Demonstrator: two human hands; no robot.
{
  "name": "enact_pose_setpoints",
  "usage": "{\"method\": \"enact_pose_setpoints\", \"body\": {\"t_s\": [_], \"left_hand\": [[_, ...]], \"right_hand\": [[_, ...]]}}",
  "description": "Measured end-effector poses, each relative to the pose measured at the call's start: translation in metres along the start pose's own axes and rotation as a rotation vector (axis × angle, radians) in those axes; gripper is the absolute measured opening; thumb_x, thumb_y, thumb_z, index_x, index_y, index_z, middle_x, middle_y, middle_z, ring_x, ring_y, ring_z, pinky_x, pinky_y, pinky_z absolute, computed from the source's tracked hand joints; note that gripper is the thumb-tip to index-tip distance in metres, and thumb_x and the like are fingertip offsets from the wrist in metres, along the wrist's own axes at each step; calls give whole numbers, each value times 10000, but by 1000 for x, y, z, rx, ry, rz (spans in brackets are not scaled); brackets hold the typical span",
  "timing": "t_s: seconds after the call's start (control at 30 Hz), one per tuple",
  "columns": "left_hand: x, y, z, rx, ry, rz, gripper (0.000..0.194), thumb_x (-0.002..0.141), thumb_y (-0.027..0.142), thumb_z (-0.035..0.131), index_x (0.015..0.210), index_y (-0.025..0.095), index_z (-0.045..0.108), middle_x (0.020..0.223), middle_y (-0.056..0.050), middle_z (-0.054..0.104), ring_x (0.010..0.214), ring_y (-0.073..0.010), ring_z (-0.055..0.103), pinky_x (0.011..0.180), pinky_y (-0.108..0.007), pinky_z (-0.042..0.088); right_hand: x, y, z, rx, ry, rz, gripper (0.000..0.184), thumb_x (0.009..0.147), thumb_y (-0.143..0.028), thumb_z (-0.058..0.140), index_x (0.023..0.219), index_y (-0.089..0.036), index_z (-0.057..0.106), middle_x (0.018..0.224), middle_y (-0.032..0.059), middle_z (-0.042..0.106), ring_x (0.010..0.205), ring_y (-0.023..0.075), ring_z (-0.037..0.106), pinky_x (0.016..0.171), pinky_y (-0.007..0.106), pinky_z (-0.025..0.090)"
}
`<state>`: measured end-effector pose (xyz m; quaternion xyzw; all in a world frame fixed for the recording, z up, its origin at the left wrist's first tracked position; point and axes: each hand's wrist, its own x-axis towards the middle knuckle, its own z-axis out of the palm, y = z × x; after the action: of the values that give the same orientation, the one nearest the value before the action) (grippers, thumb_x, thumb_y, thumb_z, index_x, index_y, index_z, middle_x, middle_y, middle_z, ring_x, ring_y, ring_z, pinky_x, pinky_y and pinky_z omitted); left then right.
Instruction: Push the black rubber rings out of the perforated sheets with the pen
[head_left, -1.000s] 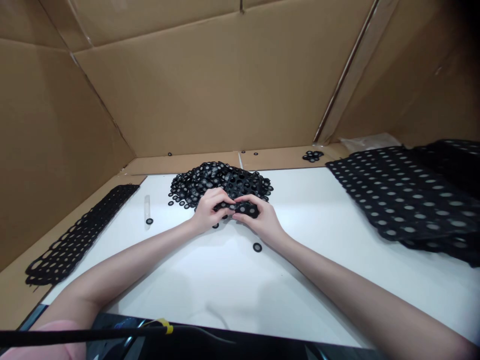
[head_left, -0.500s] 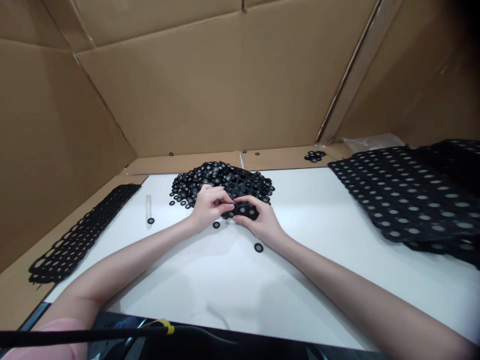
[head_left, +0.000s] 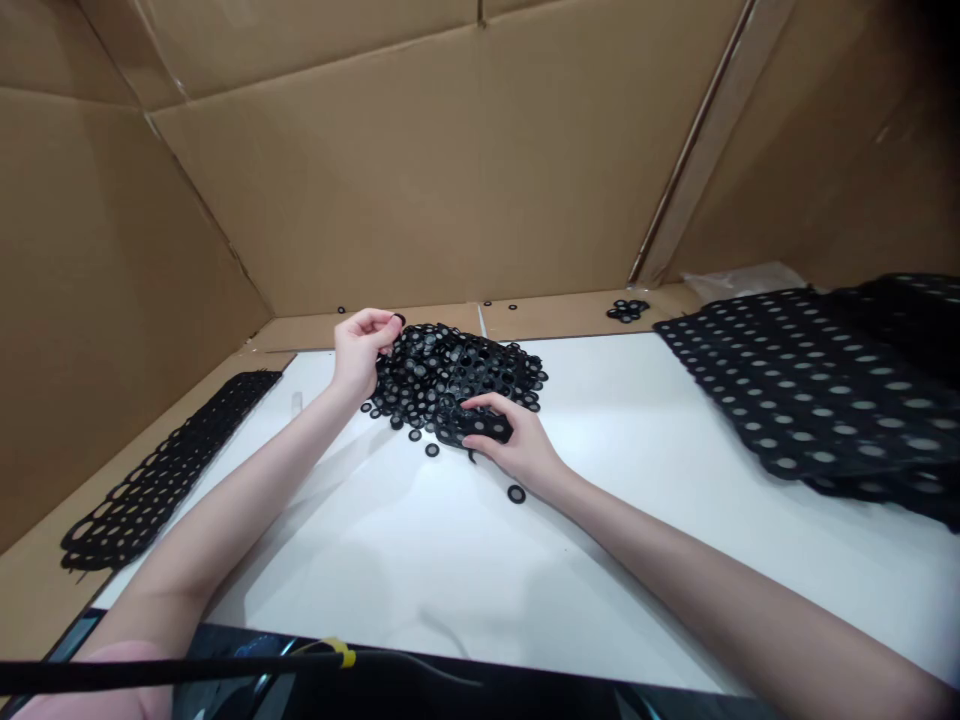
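Observation:
My left hand (head_left: 361, 350) is raised at the left edge of a heap of black rings (head_left: 420, 375), pinching a small black ring (head_left: 399, 320) between thumb and fingertips. Lower down, my right hand (head_left: 517, 437) grips a black perforated rubber sheet (head_left: 491, 425) at the front of the heap, thumb below and fingers above. Part of that sheet merges with the heap, so its far end is hard to make out. Two loose rings lie in front: one ring (head_left: 432, 450) near the heap, another ring (head_left: 516, 494) beside my right wrist.
Large perforated black sheets (head_left: 810, 390) are stacked on the right. A narrower punched sheet (head_left: 172, 465) lies on the left. A small cluster of rings (head_left: 628, 311) sits at the back by the cardboard wall (head_left: 450, 180). A dark cable (head_left: 187, 672) crosses the front.
My left hand has left the sheet and moved up and left with a ring. My right hand stays on the sheet.

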<state>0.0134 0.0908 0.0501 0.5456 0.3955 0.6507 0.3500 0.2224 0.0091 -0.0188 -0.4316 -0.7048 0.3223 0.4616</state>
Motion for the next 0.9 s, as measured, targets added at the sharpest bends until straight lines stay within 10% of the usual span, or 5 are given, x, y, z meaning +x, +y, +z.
{"method": "enact_pose_setpoints", "body": {"t_s": [0.23, 0.67, 0.9], "left_hand": [[7, -20, -18, 600, -228, 194, 141, 694, 272, 690, 779, 166, 729, 662, -5, 638, 572, -106, 501, 576, -230, 380], [-3, -28, -12, 513, -347, 241, 248, 756, 211, 660, 982, 162, 571, 907, -32, 633, 675, -98, 596, 643, -216, 458], [-14, -14, -7, 570, -119, 538, 109, 884, 236, 537, 925, 164, 608, 868, -27, 595, 711, -110, 538, 669, -225, 438]], "right_hand": [[0, 0, -2, 72, -22, -3, 350, 723, -195, 649, 1067, -240, 602, 1150, 32, 652, 1111, 229, 580, 976, 381, 420], [-2, -1, 1, 249, -18, 123, 454, 747, -277, 645, 1175, -281, 494, 730, -31, 568, 541, 135, 559, 540, 276, 507], [0, -2, 2, 275, -23, 178, 268, 670, -282, 717, 910, -194, 639, 750, -3, 626, 552, 125, 582, 553, 267, 515]]}}
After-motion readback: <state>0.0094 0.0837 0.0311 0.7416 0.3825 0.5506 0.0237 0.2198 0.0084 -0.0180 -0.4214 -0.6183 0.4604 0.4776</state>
